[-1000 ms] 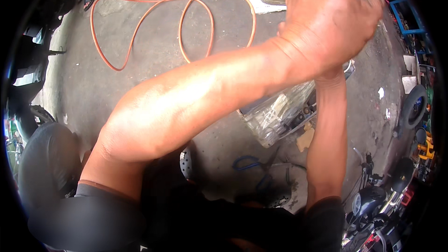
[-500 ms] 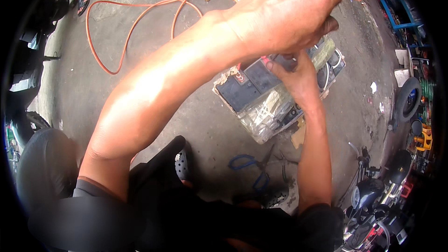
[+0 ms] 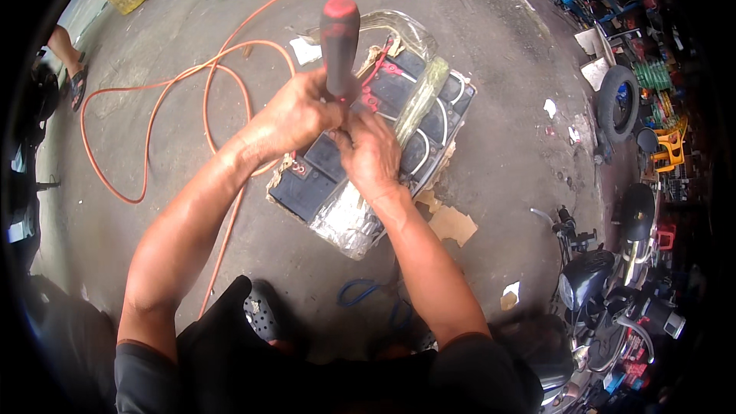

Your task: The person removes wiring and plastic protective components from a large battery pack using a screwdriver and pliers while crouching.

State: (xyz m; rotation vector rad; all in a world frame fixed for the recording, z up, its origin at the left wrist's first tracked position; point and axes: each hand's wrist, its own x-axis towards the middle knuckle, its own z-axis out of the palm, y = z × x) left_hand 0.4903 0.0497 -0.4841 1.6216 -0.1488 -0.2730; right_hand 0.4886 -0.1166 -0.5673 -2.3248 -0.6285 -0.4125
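A screwdriver [image 3: 340,46] with a black and red handle stands upright over a pack of dark batteries [image 3: 303,190]. My left hand [image 3: 295,113] is closed around the base of its handle. Close beside it, my right hand [image 3: 371,152] rests over the pack with fingers bent together near the shaft; what they pinch is hidden. Clear tape [image 3: 345,218] wraps the pack's near end, and a yellowish strip [image 3: 423,100] of tape crosses it. White wires [image 3: 443,123] loop along the right side. Red terminal pieces [image 3: 370,98] show beyond my fingers. The screwdriver's tip is out of sight.
An orange hose [image 3: 146,149] loops over the concrete floor on the left. Blue-handled pliers [image 3: 356,291] lie by my feet, near torn cardboard [image 3: 452,226]. Motorcycle parts [image 3: 606,291] and a tyre [image 3: 618,103] line the right. Another person's foot [image 3: 78,84] is at far left.
My left hand has come down from high over the pack to beside my right hand, and the screwdriver now shows. The view has shifted, revealing more of the batteries.
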